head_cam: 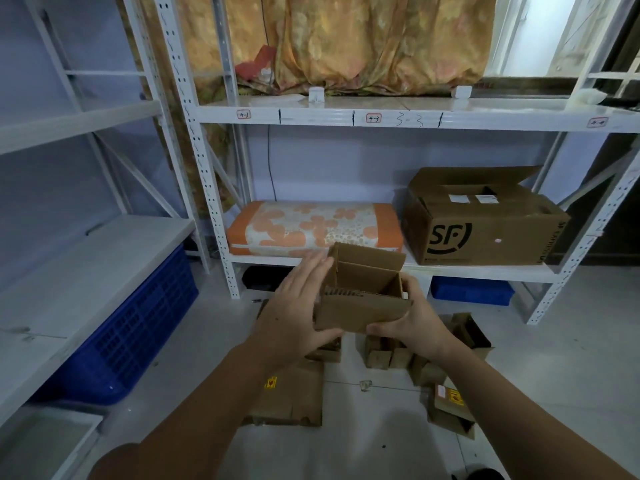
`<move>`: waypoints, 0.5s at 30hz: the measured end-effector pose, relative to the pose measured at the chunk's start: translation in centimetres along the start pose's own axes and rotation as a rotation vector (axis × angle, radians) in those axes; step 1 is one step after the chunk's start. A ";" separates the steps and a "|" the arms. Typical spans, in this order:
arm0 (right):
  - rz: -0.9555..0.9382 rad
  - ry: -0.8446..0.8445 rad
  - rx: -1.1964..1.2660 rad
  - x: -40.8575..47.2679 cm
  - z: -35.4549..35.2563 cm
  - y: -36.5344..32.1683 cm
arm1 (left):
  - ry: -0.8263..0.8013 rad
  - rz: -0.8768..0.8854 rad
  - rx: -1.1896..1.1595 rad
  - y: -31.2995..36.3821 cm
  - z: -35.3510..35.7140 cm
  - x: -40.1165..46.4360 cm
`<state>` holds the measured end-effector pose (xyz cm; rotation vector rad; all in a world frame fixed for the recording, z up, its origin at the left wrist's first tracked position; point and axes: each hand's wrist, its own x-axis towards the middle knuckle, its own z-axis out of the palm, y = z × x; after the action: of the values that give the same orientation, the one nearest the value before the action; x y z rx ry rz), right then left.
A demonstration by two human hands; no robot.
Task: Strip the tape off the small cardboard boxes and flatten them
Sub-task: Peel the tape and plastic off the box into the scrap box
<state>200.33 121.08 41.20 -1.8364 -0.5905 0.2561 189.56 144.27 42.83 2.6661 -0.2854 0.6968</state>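
Observation:
A small open cardboard box (363, 299) is held up in front of me, its flaps raised and its inside bare. My left hand (294, 306) lies flat against its left side with straight fingers, thumb under the bottom edge. My right hand (412, 323) grips the right bottom corner, fingers curled under and thumb on the side. Below, on the floor, lie a flattened cardboard piece (287, 396) with a yellow sticker and several small boxes (391, 355); another small box (450, 407) sits at the right.
A white shelf rack (346, 116) stands ahead, holding an orange flowered cushion (311, 228) and a large open SF carton (485, 223). Blue crates sit under the left bench (128, 327) and under the rack (471, 289). Pale tiled floor (554, 358) lies at the right.

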 end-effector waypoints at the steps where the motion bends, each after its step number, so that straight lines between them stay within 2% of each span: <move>1: 0.009 -0.010 -0.007 0.0 -0.1 0.0 | 0.004 0.109 0.120 -0.1 -0.2 0.1; 3: 0.031 -0.026 -0.035 0.0 -0.4 0.2 | -0.035 0.215 0.246 -0.5 -0.3 0.3; 6: 0.045 -0.033 -0.078 -0.1 -0.9 0.6 | -0.018 0.217 0.270 -1.4 -0.4 0.3; 11: 0.061 -0.010 -0.035 -0.5 -1.2 1.2 | 0.076 0.081 0.176 -1.8 -0.2 -0.4; 15: 0.085 -0.011 0.014 -0.7 -1.1 1.7 | 0.022 -0.044 0.162 -2.0 0.7 -0.7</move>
<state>200.67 119.44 39.90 -1.8501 -0.5174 0.3267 189.77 145.86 41.32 2.8060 -0.1709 0.7647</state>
